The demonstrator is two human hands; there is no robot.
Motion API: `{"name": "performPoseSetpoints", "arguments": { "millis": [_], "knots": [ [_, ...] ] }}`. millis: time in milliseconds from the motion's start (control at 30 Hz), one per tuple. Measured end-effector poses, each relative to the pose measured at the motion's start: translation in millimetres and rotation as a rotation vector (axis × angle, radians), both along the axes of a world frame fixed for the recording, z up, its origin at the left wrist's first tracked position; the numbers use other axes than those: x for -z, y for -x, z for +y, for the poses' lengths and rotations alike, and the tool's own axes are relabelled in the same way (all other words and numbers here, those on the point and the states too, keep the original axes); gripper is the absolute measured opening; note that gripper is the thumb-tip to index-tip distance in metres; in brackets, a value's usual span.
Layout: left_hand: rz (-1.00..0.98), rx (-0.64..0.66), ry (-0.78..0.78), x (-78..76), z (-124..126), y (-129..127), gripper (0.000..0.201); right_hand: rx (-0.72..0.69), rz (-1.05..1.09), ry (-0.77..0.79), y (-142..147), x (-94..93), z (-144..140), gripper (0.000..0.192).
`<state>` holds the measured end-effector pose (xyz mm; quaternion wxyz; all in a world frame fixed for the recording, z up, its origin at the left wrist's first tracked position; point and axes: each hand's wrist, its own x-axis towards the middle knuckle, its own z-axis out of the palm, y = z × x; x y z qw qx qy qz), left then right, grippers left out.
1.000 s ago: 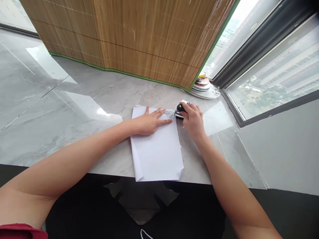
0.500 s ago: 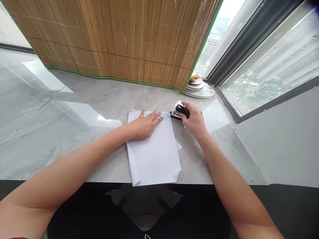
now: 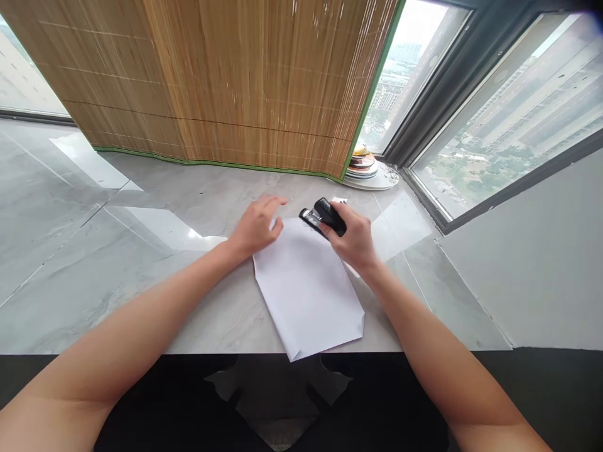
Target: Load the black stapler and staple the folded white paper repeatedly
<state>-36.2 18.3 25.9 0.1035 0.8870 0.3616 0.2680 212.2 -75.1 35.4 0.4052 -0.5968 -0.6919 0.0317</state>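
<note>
My right hand (image 3: pixel 354 237) is wrapped round a black stapler (image 3: pixel 331 216), whose jaws are spread and point up and to the left. The stapler is over the top edge of a white sheet of paper (image 3: pixel 308 289); whether it touches the paper I cannot tell. The sheet lies slanted on the countertop, with folded corners at its near end. At the paper's upper left corner is my left hand (image 3: pixel 257 227), fingers bent and apart, with nothing visible in it. The marks near the paper's top edge are mostly covered by the stapler.
The grey marble countertop (image 3: pixel 207 326) ends just beyond the paper's near corner. A bamboo blind (image 3: pixel 226 88) with a green border hangs at the back. Stacked plates (image 3: pixel 372 176) stand in the right corner, beside a window frame (image 3: pixel 438 75).
My left hand has lifted off the sheet and moved left. The stapler has come left over the paper's top edge in my right hand. The sheet has turned, its near end swinging right.
</note>
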Motion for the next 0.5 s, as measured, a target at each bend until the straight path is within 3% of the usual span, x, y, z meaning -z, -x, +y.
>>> {"name": "performPoseSetpoints", "arguments": {
  "millis": [100, 167, 333, 500],
  "knots": [
    [-0.209, -0.199, 0.044, -0.5, 20.8, 13.0, 0.033, -0.198, 0.02, 0.096, 23.9, 4.3, -10.1, 0.036],
    [-0.252, -0.254, 0.08, 1.4, 30.6, 20.3, 0.029, -0.29, -0.007, 0.134, 33.9, 12.0, -13.3, 0.035],
    [-0.087, -0.225, 0.125, 8.2, 31.5, 19.9, 0.024, -0.323, -0.086, 0.171, 43.1, 24.7, -13.8, 0.035],
    [0.114, -0.127, 0.17, 11.0, 24.7, 13.6, 0.032, -0.382, 0.068, 0.195, 30.1, 10.5, -8.1, 0.037]
  ]
}}
